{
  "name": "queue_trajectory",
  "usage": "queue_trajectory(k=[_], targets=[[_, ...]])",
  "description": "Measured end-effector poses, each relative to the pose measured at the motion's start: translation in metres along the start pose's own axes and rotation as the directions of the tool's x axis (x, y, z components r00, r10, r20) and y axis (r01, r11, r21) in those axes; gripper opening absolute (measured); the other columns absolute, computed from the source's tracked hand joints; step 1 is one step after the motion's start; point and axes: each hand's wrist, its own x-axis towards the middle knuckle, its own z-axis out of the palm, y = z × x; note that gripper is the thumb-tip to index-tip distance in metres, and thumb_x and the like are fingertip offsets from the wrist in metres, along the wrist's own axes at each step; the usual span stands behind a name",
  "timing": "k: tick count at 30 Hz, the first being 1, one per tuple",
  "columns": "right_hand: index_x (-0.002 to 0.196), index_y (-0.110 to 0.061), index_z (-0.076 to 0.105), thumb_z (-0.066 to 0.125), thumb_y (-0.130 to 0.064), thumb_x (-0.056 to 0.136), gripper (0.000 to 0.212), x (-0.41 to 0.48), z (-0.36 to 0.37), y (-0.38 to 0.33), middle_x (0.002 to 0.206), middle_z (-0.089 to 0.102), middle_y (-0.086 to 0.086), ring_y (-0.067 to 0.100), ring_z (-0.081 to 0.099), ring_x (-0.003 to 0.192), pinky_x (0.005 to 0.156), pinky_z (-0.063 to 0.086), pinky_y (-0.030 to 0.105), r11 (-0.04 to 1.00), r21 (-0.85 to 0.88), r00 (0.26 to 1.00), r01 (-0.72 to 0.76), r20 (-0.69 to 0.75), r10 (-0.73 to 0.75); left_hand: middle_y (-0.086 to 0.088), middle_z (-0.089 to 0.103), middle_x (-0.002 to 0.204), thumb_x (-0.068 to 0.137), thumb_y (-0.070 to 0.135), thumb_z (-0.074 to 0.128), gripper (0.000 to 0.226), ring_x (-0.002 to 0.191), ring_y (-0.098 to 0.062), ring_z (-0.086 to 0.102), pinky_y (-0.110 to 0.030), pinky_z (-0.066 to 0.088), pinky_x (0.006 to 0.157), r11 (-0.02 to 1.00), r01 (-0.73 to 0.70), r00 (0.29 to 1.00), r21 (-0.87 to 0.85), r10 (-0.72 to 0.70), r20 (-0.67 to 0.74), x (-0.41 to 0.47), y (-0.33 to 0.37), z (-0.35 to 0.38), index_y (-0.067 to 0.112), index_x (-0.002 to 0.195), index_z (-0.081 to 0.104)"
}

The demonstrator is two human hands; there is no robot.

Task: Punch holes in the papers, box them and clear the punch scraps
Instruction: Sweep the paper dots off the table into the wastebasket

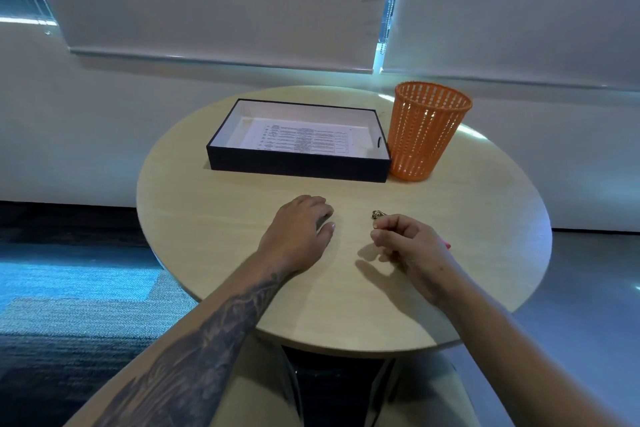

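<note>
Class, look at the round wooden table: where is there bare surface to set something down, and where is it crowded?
Free: the left part of the round wooden table, between the black box and the left hand; the right edge beyond the right hand. Crowded: the far side, where the orange mesh bin stands against the box, and between the hands.

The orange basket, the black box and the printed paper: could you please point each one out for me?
orange basket [424, 135]: head view, on the slatted side wall.
black box [298, 166]: head view, on the dark near wall.
printed paper [301, 139]: head view, on the text lines of the sheet lying inside the box.
</note>
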Motion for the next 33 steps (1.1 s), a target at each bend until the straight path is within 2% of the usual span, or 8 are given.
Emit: queue_trajectory(k=[4, 13, 16, 20, 23, 26, 29, 33], targets=[[0.093, -0.012, 0.073, 0.072, -0.008, 0.09, 0.005, 0.0, -0.002, 0.001, 0.074, 0.066, 0.0, 0.013, 0.055, 0.067, 0.068, 0.048, 0.028, 1.0, 0.018, 1.0, 0.025, -0.011, -0.025, 0.001, 0.064, 0.127, 0.096, 0.032, 0.055, 0.03, 0.121, -0.02, 0.054, -0.036, 0.042, 0.102, 1.0, -0.012, 1.0, 0.004, 0.012, -0.009, -0.001, 0.0, 0.0, 0.016, 0.118, 0.067], [0.082, -0.018, 0.073, 0.071, -0.008, 0.091, 0.013, 0.012, -0.018, -0.027, 0.073, 0.066, -0.003, 0.005, 0.056, 0.061, 0.059, 0.046, 0.015, 0.987, -0.063, 0.989, 0.144, -0.011, -0.145, 0.013, 0.063, 0.125, 0.095, 0.031, 0.058, 0.026, 0.115, -0.011, 0.057, -0.026, 0.043, 0.092, 0.986, 0.066, 0.997, -0.156, -0.072, -0.03, 0.024, 0.01, -0.008, 0.025, 0.119, 0.066], [0.083, -0.016, 0.073, 0.073, -0.008, 0.09, 0.011, 0.024, -0.03, -0.058, 0.072, 0.07, -0.009, 0.001, 0.062, 0.067, 0.065, 0.048, 0.015, 0.937, -0.234, 0.959, 0.259, -0.056, -0.279, 0.012, 0.063, 0.127, 0.096, 0.033, 0.059, 0.028, 0.117, -0.011, 0.056, -0.034, 0.047, 0.097, 0.985, 0.009, 0.999, -0.17, -0.017, -0.044, 0.063, 0.028, -0.028, 0.025, 0.122, 0.066], [0.084, -0.02, 0.074, 0.075, -0.011, 0.089, 0.011, 0.055, -0.056, -0.106, 0.08, 0.073, -0.006, 0.008, 0.067, 0.079, 0.075, 0.054, 0.024, 0.842, -0.391, 0.898, 0.371, -0.082, -0.433, 0.009, 0.06, 0.13, 0.097, 0.033, 0.058, 0.029, 0.115, -0.011, 0.057, -0.03, 0.043, 0.091, 0.985, -0.076, 0.993, -0.153, 0.061, -0.101, 0.119, 0.058, -0.058, 0.024, 0.124, 0.063], [0.081, -0.021, 0.071, 0.074, -0.009, 0.09, 0.015, 0.084, -0.077, -0.146, 0.08, 0.071, -0.002, 0.006, 0.066, 0.073, 0.071, 0.053, 0.022, 0.778, -0.479, 0.846, 0.407, -0.124, -0.518, 0.009, 0.057, 0.132, 0.096, 0.034, 0.059, 0.031, 0.106, -0.011, 0.06, -0.03, 0.046, 0.084, 0.984, -0.125, 0.985, -0.125, 0.108, -0.136, 0.156, 0.081, -0.074, 0.023, 0.125, 0.062], [0.077, -0.02, 0.068, 0.072, -0.004, 0.09, 0.021, 0.111, -0.094, -0.177, 0.075, 0.067, -0.001, -0.005, 0.062, 0.057, 0.058, 0.048, 0.012, 0.736, -0.557, 0.825, 0.384, -0.151, -0.544, 0.009, 0.055, 0.137, 0.096, 0.035, 0.06, 0.037, 0.109, -0.013, 0.061, -0.031, 0.046, 0.082, 0.987, -0.129, 0.987, -0.095, 0.118, -0.113, 0.186, 0.099, -0.08, 0.026, 0.131, 0.06], [0.076, -0.022, 0.068, 0.075, -0.008, 0.088, 0.02, 0.137, -0.107, -0.189, 0.073, 0.068, -0.002, 0.005, 0.061, 0.061, 0.06, 0.046, 0.022, 0.641, -0.713, 0.845, 0.284, -0.13, -0.518, 0.006, 0.057, 0.14, 0.096, 0.033, 0.06, 0.041, 0.113, -0.018, 0.062, -0.036, 0.05, 0.09, 0.991, -0.123, 0.992, -0.05, 0.122, -0.022, 0.204, 0.11, -0.081, 0.026, 0.137, 0.059], [0.083, -0.019, 0.071, 0.076, -0.011, 0.088, 0.01, 0.162, -0.113, -0.191, 0.081, 0.07, 0.002, 0.009, 0.061, 0.069, 0.06, 0.044, 0.024, 0.56, -0.805, 0.892, 0.196, -0.091, -0.443, -0.001, 0.066, 0.131, 0.096, 0.032, 0.059, 0.035, 0.112, -0.021, 0.063, -0.039, 0.052, 0.091, 0.991, -0.125, 0.992, 0.046, 0.123, 0.04, 0.214, 0.114, -0.079, 0.03, 0.131, 0.064]])
